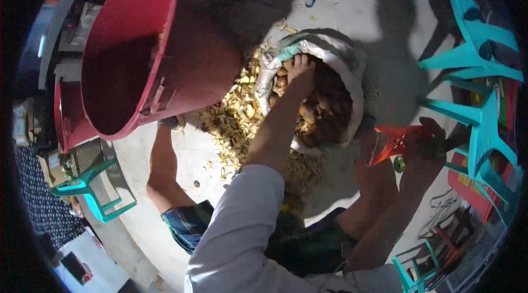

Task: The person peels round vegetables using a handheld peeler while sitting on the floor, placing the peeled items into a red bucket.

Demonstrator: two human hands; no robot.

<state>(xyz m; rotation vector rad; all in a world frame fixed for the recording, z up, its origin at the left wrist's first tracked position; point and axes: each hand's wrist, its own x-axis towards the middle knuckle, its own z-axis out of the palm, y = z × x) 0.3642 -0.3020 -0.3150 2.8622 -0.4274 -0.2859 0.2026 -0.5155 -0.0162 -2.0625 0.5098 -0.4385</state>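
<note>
An open white sack (356, 97) stands on the floor, filled with brown, potato-like tubers (311, 112). Over the far left part of its mouth reaches my left hand (301, 68), fingers slightly apart on the tubers, with no tuber clearly gripped. My right hand (432, 136), in shadow at the right, is closed on an orange-red plastic peeler-like tool (391, 141) with a wide forked frame. A small green round thing (399, 164) shows just beneath that hand; whether it is held too I cannot tell. Pale peelings (236, 122) are heaped against the sack's left side.
A large red tub (190, 56) rises at the left, close to the peelings, with another red container (71, 114) behind it. Turquoise plastic chairs (473, 64) crowd the right side. A small turquoise stool (102, 194) stands at the left. My bare legs (163, 166) flank the heap.
</note>
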